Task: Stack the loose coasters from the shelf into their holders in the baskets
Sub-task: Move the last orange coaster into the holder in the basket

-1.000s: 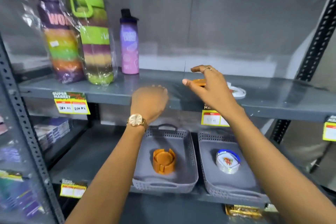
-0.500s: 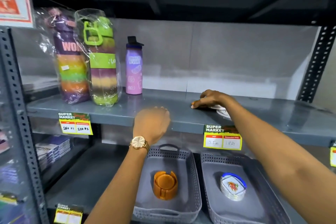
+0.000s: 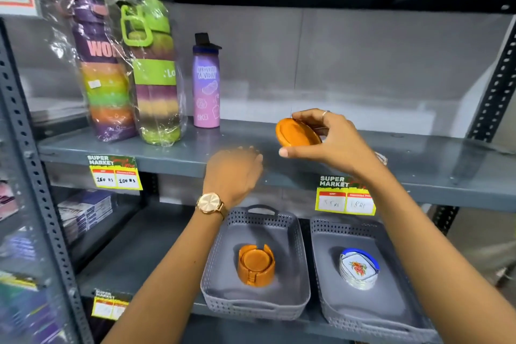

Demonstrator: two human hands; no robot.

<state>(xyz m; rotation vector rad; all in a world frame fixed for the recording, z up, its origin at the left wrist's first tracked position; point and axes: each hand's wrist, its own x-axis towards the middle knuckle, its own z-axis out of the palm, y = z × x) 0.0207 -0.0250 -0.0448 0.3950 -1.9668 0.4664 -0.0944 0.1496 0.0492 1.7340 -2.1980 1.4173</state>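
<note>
Right hand holds an orange coaster above the shelf; two baskets with holders sit below.

The grey metal shelf carries two large plastic-wrapped bottles and a smaller purple bottle at its left, well apart from the hands. On the lower shelf stand the left grey basket, holding an orange coaster holder part filled, and just beside it the right grey basket, with a stack of white printed coasters in a blue-rimmed holder. The right hand pinches the orange coaster, tilted, between thumb and fingers, clear of the shelf surface. The left hand, blurred, hangs at the shelf's front edge with fingers curled under, empty as far as can be told. Yellow price tags hang on the shelf edge.
</note>
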